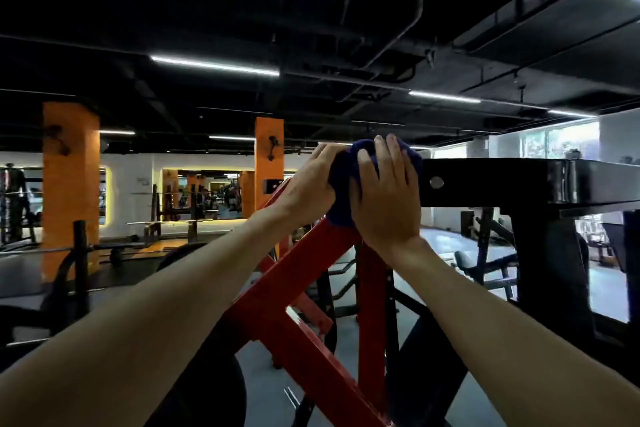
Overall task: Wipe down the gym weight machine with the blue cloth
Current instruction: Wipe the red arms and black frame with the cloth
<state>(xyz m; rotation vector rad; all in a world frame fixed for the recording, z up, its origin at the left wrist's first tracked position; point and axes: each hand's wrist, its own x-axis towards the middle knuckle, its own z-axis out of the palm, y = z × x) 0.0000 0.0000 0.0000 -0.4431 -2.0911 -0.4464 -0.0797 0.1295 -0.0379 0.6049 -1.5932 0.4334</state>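
Where red steel bars (304, 267) meet, left hand (304, 184) grips bunched blue cloth (349, 170) — right hand (384, 198) presses flat.

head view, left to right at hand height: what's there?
Big orange pillar → narrower orange pillar → left hand → blue cloth → right hand → round bolt → black beam of the machine.
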